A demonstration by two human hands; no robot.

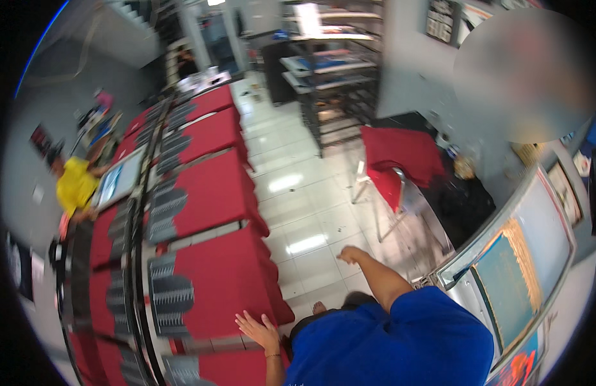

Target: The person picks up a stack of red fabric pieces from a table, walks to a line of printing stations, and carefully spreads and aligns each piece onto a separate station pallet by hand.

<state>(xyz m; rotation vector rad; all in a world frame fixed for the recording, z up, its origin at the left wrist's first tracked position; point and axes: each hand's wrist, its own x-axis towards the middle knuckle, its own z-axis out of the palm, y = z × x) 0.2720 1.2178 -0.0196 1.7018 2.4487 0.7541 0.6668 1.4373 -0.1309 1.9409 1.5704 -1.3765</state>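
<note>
My left hand, fingers spread, is at the right edge of a red garment laid flat over a board; I cannot tell whether it touches the cloth. A grey rounded print with a pale pattern covers the garment's left end. My right hand hangs over the tiled floor, its fingers loosely curled and slightly blurred. No object shows in either hand.
More red garments lie on boards in two rows along a dark rail. Across it, a person in yellow holds a framed screen. A shelf rack, red cloth on a chair and framed screens stand right.
</note>
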